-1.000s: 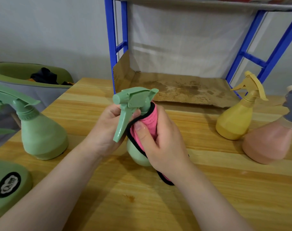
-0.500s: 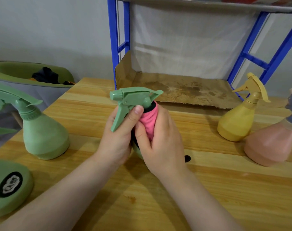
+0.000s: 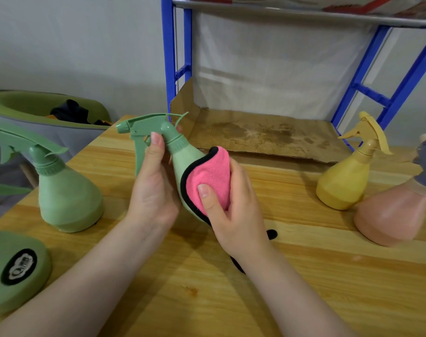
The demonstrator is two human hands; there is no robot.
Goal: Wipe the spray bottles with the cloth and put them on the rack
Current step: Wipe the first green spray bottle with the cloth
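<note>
My left hand [image 3: 153, 190] grips a green spray bottle [image 3: 182, 154] by its neck and trigger, holding it tilted above the wooden table [image 3: 304, 276]. Against the bottle's lower body my right hand [image 3: 234, 210] holds a pink cloth with a black edge [image 3: 212, 176], thumb on top of it. A second green spray bottle [image 3: 66, 190] stands at the left. A yellow spray bottle [image 3: 345, 178] and a pink one with a grey head [image 3: 396, 210] stand at the right. The blue rack [image 3: 169, 57] stands behind, its bottom shelf lined with stained cardboard [image 3: 268, 135].
A flat green object with a black oval label [image 3: 15, 268] lies at the table's near left corner. A green tub holding dark items [image 3: 37, 110] sits beyond the table's left edge. The rack's upper shelf [image 3: 304, 15] crosses the top of the view.
The cloth has slid down from the bottle's neck to its lower body. My left hand has tilted the bottle, so its neck and green body now show.
</note>
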